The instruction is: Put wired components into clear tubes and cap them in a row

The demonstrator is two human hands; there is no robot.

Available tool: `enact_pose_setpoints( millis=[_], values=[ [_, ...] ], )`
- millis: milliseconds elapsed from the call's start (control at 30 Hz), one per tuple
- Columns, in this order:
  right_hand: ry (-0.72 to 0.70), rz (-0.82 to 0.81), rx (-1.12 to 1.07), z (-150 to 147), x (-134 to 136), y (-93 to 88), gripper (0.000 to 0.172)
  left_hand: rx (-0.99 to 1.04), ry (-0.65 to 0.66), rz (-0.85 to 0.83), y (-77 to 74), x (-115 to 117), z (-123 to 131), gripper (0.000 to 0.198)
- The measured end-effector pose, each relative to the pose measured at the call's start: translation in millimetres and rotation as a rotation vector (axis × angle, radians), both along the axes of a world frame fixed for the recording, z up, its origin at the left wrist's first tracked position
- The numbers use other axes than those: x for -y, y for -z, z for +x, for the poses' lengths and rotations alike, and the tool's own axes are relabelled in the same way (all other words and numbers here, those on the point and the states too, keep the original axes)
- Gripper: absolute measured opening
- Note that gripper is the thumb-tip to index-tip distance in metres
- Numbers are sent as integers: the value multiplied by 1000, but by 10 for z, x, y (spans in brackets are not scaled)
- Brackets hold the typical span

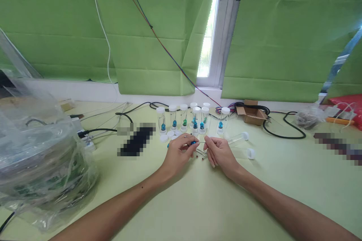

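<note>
My left hand is closed, its fingertips pinching a small blue part. My right hand is closed as well, with thumb and forefinger on a thin metal rod that points toward the blue part. Whether rod and part are joined is too small to tell. Under and between the hands lie a few loose metal rods with reddish ends. Behind the hands stand several clear tubes with white caps, holding blue or green pieces. White caps lie beside my left hand.
Two clear tubes lie to the right of my right hand. A plastic-wrapped bundle fills the table's left side. Black cables and a small open cardboard box sit at the back, before green blinds. Blurred dark objects lie left and right.
</note>
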State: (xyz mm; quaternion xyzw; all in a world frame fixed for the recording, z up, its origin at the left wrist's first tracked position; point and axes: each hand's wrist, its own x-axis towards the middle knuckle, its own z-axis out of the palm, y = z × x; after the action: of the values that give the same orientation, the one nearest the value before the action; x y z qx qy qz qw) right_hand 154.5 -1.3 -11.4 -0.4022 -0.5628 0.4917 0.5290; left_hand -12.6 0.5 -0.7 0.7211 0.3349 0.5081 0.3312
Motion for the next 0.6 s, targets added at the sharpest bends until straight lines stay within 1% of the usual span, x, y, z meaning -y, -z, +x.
enact_pose_setpoints(
  millis=[233, 400, 600],
  values=[
    [-28, -23, -64, -15, 4, -10, 49, 10, 5, -33, 6, -5, 4, 15],
    [-40, 3, -71, -18, 27, -27, 43, 48, 20, -104, -27, 2, 16, 16],
    [-48, 21, -106, -7, 47, -65, 36, 112, -8, -232, -54, -17, 19, 19]
  ],
)
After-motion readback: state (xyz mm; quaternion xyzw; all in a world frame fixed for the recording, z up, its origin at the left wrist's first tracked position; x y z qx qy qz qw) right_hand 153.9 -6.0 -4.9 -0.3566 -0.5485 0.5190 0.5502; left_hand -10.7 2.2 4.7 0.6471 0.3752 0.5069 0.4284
